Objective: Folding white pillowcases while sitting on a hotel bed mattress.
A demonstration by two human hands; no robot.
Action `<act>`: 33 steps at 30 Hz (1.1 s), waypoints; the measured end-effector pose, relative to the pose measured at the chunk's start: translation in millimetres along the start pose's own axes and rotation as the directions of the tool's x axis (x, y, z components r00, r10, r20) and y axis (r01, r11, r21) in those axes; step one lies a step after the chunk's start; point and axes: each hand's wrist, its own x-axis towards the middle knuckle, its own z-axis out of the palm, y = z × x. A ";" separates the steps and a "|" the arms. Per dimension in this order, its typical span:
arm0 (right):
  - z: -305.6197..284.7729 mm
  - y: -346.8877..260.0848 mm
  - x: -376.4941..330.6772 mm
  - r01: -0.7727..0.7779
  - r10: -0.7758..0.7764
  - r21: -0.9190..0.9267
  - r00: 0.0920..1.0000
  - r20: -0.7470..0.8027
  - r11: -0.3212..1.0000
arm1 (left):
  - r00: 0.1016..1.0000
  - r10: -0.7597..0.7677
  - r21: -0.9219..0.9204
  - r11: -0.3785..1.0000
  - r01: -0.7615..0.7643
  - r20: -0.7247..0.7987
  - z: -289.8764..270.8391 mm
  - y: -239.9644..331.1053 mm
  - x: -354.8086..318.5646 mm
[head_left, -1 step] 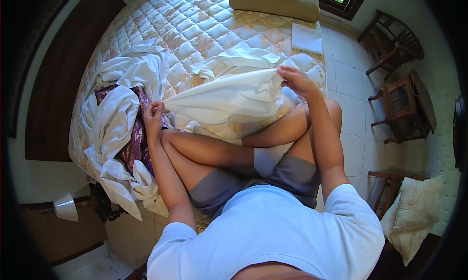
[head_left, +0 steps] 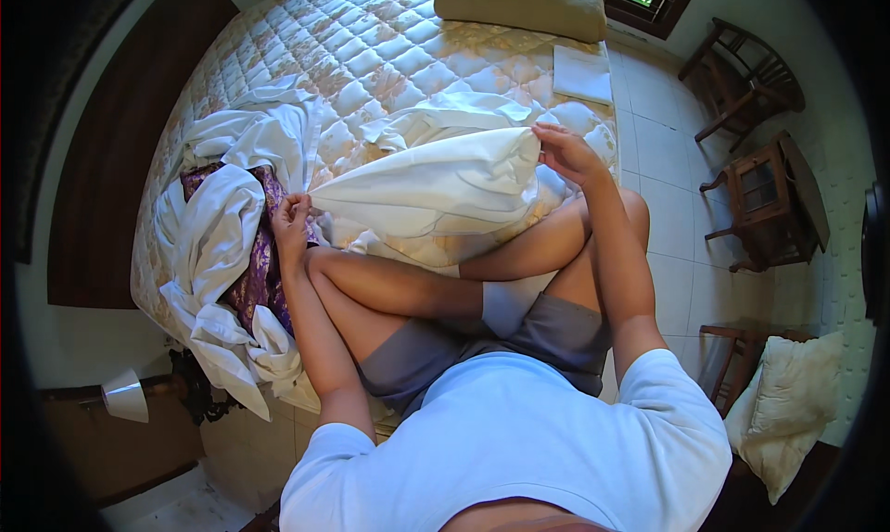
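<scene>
A white cloth (head_left: 426, 182) is stretched between my two hands, above the quilted mattress (head_left: 371, 41) where I sit cross-legged. My left hand (head_left: 292, 217) pinches its gathered left end, close to my knee. At the opposite end, my right hand (head_left: 567, 152) grips the cloth's edge with thumb and fingers. Part of the same or another white cloth (head_left: 454, 113) lies loosely just behind it; I cannot tell whether they are joined. Left of my left hand lies a crumpled white sheet (head_left: 209, 221), mixed with a purple patterned fabric (head_left: 255, 296).
A rolled tan blanket (head_left: 519, 6) and a folded white cloth (head_left: 582, 74) lie on the far right of the bed. Along the right wall stand a wooden chair (head_left: 756, 82), a small cabinet (head_left: 765, 184) and cream cushions (head_left: 793, 388). A lamp (head_left: 125, 395) is at lower left.
The cloth's edge by my right hand has spread and drooped slightly, with the fingers opening a little around it. My left hand stays in place.
</scene>
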 end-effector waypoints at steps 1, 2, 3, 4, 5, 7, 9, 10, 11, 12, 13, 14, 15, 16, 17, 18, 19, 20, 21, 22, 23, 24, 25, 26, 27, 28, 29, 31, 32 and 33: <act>0.8 -2.3 1.3 -0.033 0.034 0.054 0.999 -0.004 0.998 | 1.000 0.013 0.014 1.000 -0.013 -0.004 2.9 0.0 1.1; 0.6 -1.7 0.6 0.012 -0.024 -0.187 0.998 -0.059 0.982 | 1.000 0.028 -0.002 1.000 -0.028 -0.013 4.8 -0.2 1.4; 1.1 2.0 2.1 0.042 -0.106 -0.419 0.986 -0.130 0.907 | 0.999 0.042 -0.019 0.999 -0.043 -0.024 6.4 -0.4 1.2; 0.9 7.5 2.2 0.107 -0.208 -0.608 0.973 -0.098 0.787 | 0.999 0.046 -0.019 0.999 -0.046 -0.026 7.1 -0.7 0.8; 0.8 13.7 5.0 0.052 -0.256 -0.760 0.954 -0.153 0.647 | 0.998 0.047 -0.017 0.999 -0.048 -0.030 7.1 -1.3 0.0; -1.6 26.1 5.4 0.081 -0.274 -0.646 0.940 -0.205 0.759 | 0.998 0.041 -0.003 0.999 -0.041 -0.044 5.6 -3.2 -1.4; -4.7 34.8 5.0 0.068 -0.282 -0.558 0.909 -0.307 0.827 | 0.998 0.003 -0.018 1.000 -0.004 -0.063 3.6 -5.5 -1.9; -6.2 37.6 3.7 0.126 -0.328 -0.664 0.926 -0.188 0.737 | 0.997 0.043 0.102 0.994 -0.036 -0.066 2.9 -6.7 -1.9; -7.5 39.7 1.5 0.118 -0.335 -0.761 0.932 -0.137 0.638 | 0.996 0.057 0.181 0.982 -0.043 -0.070 3.1 -8.0 -1.7; -8.0 41.4 -1.1 0.089 -0.322 -0.847 0.941 -0.100 0.524 | 0.995 0.057 0.231 0.972 -0.037 -0.082 3.4 -8.9 -1.7; -7.6 43.1 -4.1 0.149 -0.317 -0.878 0.948 -0.003 0.454 | 0.995 0.061 0.262 0.964 -0.038 -0.083 4.8 -9.9 -1.8; -6.3 45.0 -7.2 0.193 -0.293 -0.905 0.953 0.081 0.378 | 0.991 0.110 0.373 0.925 -0.072 -0.081 6.1 -10.2 -2.3; -3.7 47.6 -9.9 0.266 -0.275 -0.916 0.944 0.183 0.302 | 0.989 0.124 0.436 0.897 -0.078 -0.076 8.1 -10.4 -3.1; 0.2 50.8 -12.1 0.224 -0.221 -0.944 0.960 0.171 0.243 | 0.994 0.095 0.455 0.888 -0.058 -0.060 9.9 -10.0 -4.1; 5.2 54.8 -13.6 0.208 -0.179 -0.960 0.968 0.176 0.185 | 0.989 0.135 0.516 0.853 -0.082 -0.066 11.7 -9.4 -5.3; 11.2 59.0 -14.1 0.169 -0.120 -0.978 0.981 0.155 0.123 | 0.989 0.132 0.536 0.841 -0.079 -0.061 13.1 -8.4 -6.3; 17.2 62.9 -14.0 0.100 -0.070 -0.984 0.993 0.091 0.148 | 0.992 0.122 0.514 0.854 -0.083 -0.043 14.3 -7.4 -7.1; 23.8 66.8 -12.6 0.140 -0.143 -0.981 0.982 0.121 0.134 | 0.991 0.121 0.553 0.830 -0.072 -0.052 15.2 -6.6 -7.5; 29.7 69.8 -11.1 0.160 -0.212 -0.981 0.968 0.134 0.112 | 0.992 0.113 0.551 0.832 -0.067 -0.049 15.6 -5.9 -7.8; 34.7 71.8 -9.5 0.156 -0.265 -0.983 0.956 0.126 0.095 | 0.994 0.099 0.504 0.861 -0.065 -0.040 15.7 -5.7 -7.6; 38.2 72.6 -8.2 0.229 -0.355 -0.973 0.908 0.220 -0.018 | 0.993 0.106 0.565 0.823 -0.063 -0.044 15.4 -5.9 -7.3; 40.4 72.5 -6.8 0.270 -0.418 -0.954 0.857 0.300 -0.129 | 0.993 0.108 0.579 0.813 -0.063 -0.043 14.8 -6.6 -6.8; 41.2 71.6 -5.8 0.324 -0.448 -0.913 0.797 0.404 -0.247 | 0.995 0.089 0.558 0.828 -0.053 -0.038 14.0 -7.9 -6.4; 40.8 70.3 -5.2 0.291 -0.377 -0.921 0.848 0.374 -0.259 | 0.993 0.112 0.597 0.799 -0.068 -0.037 13.1 -9.3 -5.8; 39.3 68.7 -4.9 0.284 -0.283 -0.918 0.889 0.361 -0.276 | 0.993 0.116 0.602 0.795 -0.073 -0.032 12.2 -10.8 -5.3; 37.1 67.2 -5.0 0.265 -0.208 -0.918 0.920 0.333 -0.297 | 0.995 0.100 0.571 0.818 -0.070 -0.021 11.3 -12.2 -4.8; 35.1 66.7 -5.1 0.235 -0.141 -0.931 0.949 0.282 -0.280 | 0.991 0.129 0.606 0.791 -0.084 -0.031 10.6 -13.4 -4.4; 30.7 67.3 -5.9 0.138 -0.045 -0.955 0.987 0.155 -0.264 | 0.992 0.122 0.561 0.823 -0.087 -0.024 10.5 -15.4 -4.0; 28.9 68.9 -6.2 0.134 -0.057 -0.956 0.986 0.154 -0.261 | 0.991 0.132 0.606 0.791 -0.083 -0.036 11.1 -16.0 -3.8; 27.5 70.8 -6.4 0.128 -0.069 -0.958 0.986 0.150 -0.258 | 0.993 0.117 0.610 0.789 -0.073 -0.032 12.0 -16.2 -3.9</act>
